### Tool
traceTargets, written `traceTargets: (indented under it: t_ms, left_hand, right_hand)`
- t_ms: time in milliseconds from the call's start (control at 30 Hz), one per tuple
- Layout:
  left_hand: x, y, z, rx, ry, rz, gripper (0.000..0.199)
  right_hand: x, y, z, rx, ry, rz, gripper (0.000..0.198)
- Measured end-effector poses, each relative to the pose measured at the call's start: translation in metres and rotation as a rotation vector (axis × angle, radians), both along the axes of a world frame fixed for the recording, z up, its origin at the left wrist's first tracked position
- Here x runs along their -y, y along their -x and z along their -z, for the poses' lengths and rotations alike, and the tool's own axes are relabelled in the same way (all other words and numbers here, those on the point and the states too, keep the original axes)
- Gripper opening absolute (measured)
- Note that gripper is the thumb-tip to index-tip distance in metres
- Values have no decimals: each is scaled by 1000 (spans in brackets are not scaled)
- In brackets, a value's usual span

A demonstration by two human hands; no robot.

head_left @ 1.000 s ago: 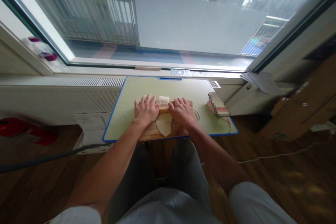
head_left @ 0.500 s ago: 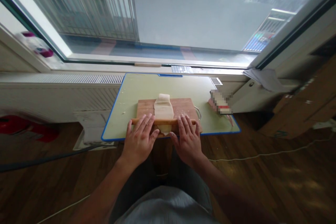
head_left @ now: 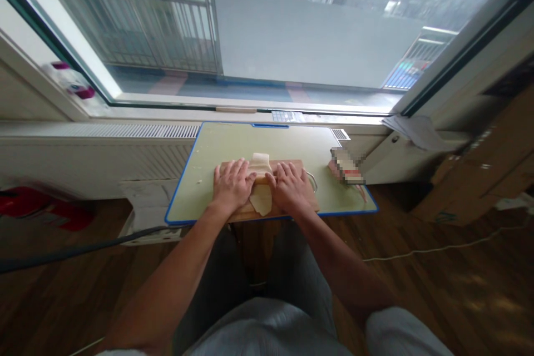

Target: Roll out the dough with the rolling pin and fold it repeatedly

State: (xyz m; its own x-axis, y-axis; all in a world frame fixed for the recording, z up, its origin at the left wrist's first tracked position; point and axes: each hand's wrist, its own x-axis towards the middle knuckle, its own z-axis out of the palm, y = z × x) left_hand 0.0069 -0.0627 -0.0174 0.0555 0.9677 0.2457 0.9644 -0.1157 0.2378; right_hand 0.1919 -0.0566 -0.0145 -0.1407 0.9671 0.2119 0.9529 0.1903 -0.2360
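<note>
A wooden rolling pin (head_left: 262, 179) lies crosswise over a pale strip of dough (head_left: 261, 200). Under the dough is a wooden cutting board (head_left: 246, 213) with a metal handle (head_left: 312, 181) at its right side. My left hand (head_left: 233, 184) presses down on the left part of the pin, fingers bent over it. On the right part rests my right hand (head_left: 289, 184) in the same way, and both thumbs point inward. Most of the pin is hidden under my hands. The dough's far end and its pointed near end show beyond the pin.
The board stands on a green, blue-edged tabletop (head_left: 227, 139) with small crumbs at left. A partly blurred package (head_left: 347, 168) lies at its right. Behind are a radiator (head_left: 162, 131) and a window. A red object (head_left: 45, 208) stands at left, cardboard boxes (head_left: 471, 178) at right.
Both hands have pushed the rolling pin forward, away from me, along the dough. More of the dough's near end shows now. The view has shifted slightly.
</note>
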Motion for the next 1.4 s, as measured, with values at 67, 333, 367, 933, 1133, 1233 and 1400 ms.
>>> traceTargets:
  t_ms: [67, 333, 367, 933, 1133, 1233, 1400]
  left_hand:
    - [14, 2, 4, 16, -23, 26, 61]
    - [94, 10, 10, 94, -120, 110, 51]
    - [97, 10, 9, 108, -122, 108, 50]
    - [-8, 11, -11, -11, 164, -153, 64]
    - [12, 9, -7, -57, 152, -103, 61]
    - [33, 7, -6, -58, 107, -86, 58]
    - [77, 7, -2, -43, 33, -24, 60]
  right_hand:
    - [12, -3, 6, -14, -41, -20, 61]
    - [87, -23, 29, -62, -173, -134, 58]
    - [88, -25, 28, -71, -170, -130, 55]
    - [-13, -10, -16, 57, 209, 1, 74]
    - [13, -10, -9, 111, 149, 28, 71]
    - [34, -12, -1, 95, 65, 27, 66]
    - [74, -21, 12, 59, -48, -26, 59]
